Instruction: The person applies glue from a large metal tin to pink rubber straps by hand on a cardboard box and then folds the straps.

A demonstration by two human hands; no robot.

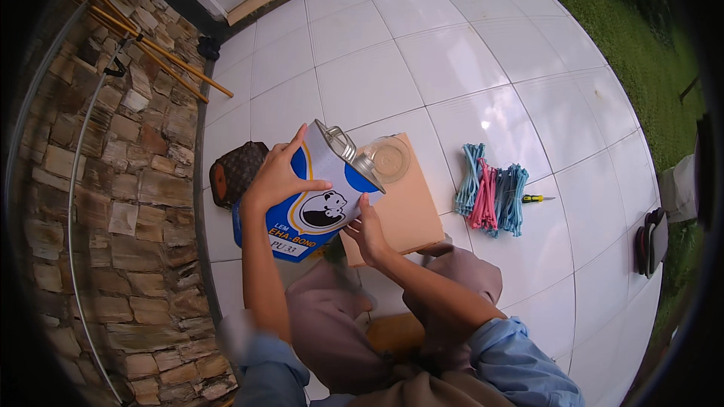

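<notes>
Between my hands a rectangular blue and white metal can [326, 160] is tipped toward the right. It has a wire handle [341, 142] and a round spout [363, 163] on its top. My left hand [280, 177] grips its left side, thumb across the front face and the other fingers partly hidden behind. My right hand [366, 232] holds the opposite side near the top, thumb upward. The spout leans over the near rim of a clear round container [392, 160], which stands on a light brown cardboard box [407, 215]. Whether liquid is flowing cannot be made out.
Right of the box lie bundles of light blue [513, 203] and pink [483, 197] cords, beside a yellow-handled screwdriver [534, 198]. A brown patterned bag [240, 172] sits behind the can. Bamboo poles [173, 64] lean by the stone wall [143, 249]; grass [603, 38] borders the tiles.
</notes>
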